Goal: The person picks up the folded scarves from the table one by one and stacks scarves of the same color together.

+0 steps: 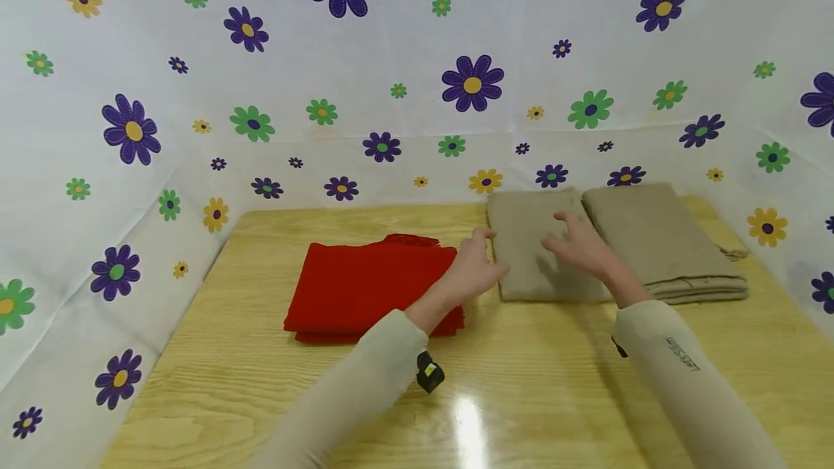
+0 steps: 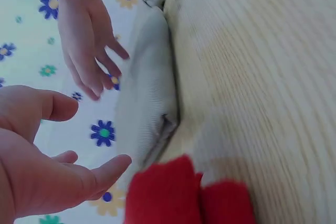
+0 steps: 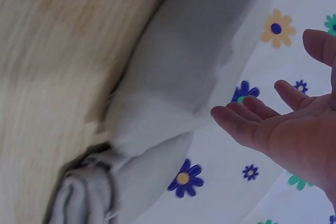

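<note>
My left hand (image 1: 470,266) hovers between a folded red cloth (image 1: 371,288) and a folded beige cloth (image 1: 528,237), thumb and fingers spread and nothing held. In the left wrist view its fingers (image 2: 107,174) reach past the end of the red cloth (image 2: 163,192). Over the right part of that beige cloth hangs my right hand (image 1: 582,244), its fingers apart and holding nothing. The right wrist view shows the right hand (image 3: 294,124) beside the beige cloth (image 3: 178,51). A second, thicker folded beige cloth (image 1: 664,237) lies just right of the first.
All the cloths lie on a light wooden table (image 1: 260,389). A white sheet with printed flowers (image 1: 404,42) hangs behind the table and along both sides. Fringe shows at the red cloth's back edge, and a tassel (image 1: 735,253) sticks out from the right beige cloth.
</note>
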Tool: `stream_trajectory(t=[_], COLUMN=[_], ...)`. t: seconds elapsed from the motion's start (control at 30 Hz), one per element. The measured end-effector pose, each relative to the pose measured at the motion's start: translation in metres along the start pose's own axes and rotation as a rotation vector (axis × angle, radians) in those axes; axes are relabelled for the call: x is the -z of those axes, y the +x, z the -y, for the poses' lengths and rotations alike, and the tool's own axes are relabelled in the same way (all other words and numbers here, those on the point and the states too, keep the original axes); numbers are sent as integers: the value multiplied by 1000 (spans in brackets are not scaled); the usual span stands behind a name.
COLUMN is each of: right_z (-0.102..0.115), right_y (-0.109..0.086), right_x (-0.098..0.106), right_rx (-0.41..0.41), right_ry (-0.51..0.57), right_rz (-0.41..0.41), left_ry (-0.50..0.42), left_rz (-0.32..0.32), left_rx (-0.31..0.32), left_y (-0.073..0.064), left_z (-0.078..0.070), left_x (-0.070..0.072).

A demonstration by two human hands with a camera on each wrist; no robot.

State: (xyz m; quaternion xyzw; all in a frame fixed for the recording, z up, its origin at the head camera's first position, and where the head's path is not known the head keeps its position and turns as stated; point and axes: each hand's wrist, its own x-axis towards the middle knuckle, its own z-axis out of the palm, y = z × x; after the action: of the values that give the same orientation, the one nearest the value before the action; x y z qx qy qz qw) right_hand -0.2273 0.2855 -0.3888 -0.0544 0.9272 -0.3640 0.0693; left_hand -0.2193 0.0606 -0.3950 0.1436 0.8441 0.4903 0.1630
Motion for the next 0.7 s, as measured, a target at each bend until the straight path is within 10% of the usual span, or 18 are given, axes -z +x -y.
stream_trajectory(t=[0.37, 0.7], right_z=[-37, -47], right_y=[-9, -1], right_x=[6, -2], right_rx=[-108, -129], right_ry=[-58, -224], right_rz=[5, 3], left_ry=[-100, -99], left_rz=[-126, -47], left_rx=[158, 140], left_y=[34, 46], left_z=[6, 9], left_x=[-37, -47])
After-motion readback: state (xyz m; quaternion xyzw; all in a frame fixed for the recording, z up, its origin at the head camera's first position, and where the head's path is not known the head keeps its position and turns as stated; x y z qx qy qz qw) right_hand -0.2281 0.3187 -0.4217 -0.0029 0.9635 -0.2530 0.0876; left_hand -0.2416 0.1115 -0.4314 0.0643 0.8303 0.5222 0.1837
